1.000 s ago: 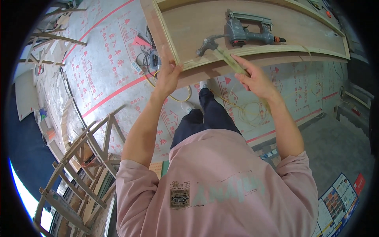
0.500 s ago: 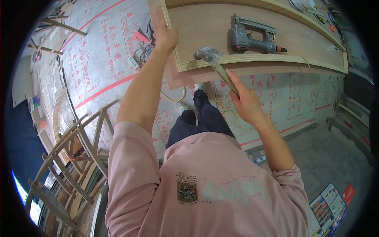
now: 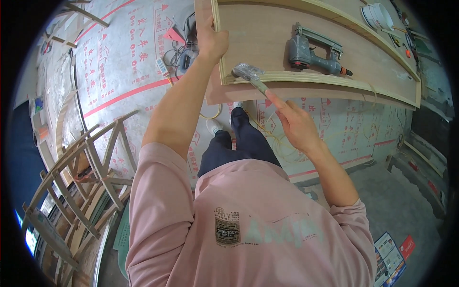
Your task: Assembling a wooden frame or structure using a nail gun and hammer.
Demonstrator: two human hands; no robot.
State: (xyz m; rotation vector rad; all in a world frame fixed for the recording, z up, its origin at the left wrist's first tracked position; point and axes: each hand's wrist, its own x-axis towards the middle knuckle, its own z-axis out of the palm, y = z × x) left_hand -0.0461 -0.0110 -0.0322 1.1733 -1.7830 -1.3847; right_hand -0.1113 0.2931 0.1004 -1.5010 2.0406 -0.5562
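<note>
A hammer (image 3: 259, 86) is in my right hand (image 3: 301, 126), its fingers wrapped round the handle with the index finger stretched along it. Its metal head is over the near edge of a shallow wooden box frame (image 3: 296, 77), close to the near left corner; whether it touches the wood I cannot tell. My left hand (image 3: 213, 44) grips the frame's left end, the fingers partly hidden. Inside the frame lies a grey nail gun (image 3: 315, 53) with an orange-tipped hose fitting.
A wider board (image 3: 287, 93) shows beneath the frame. Cables and a corded tool (image 3: 185, 60) lie on the printed floor sheeting (image 3: 129, 62) at left. Nearer left stand wooden trestles (image 3: 100, 162). A yellow hose (image 3: 277, 134) trails below the frame; a white bucket (image 3: 377, 16) is far right.
The hammer head has come left and nearer to the frame's corner, and its handle lies flatter. My left hand keeps its hold on the frame's end. The whole view has shifted slightly.
</note>
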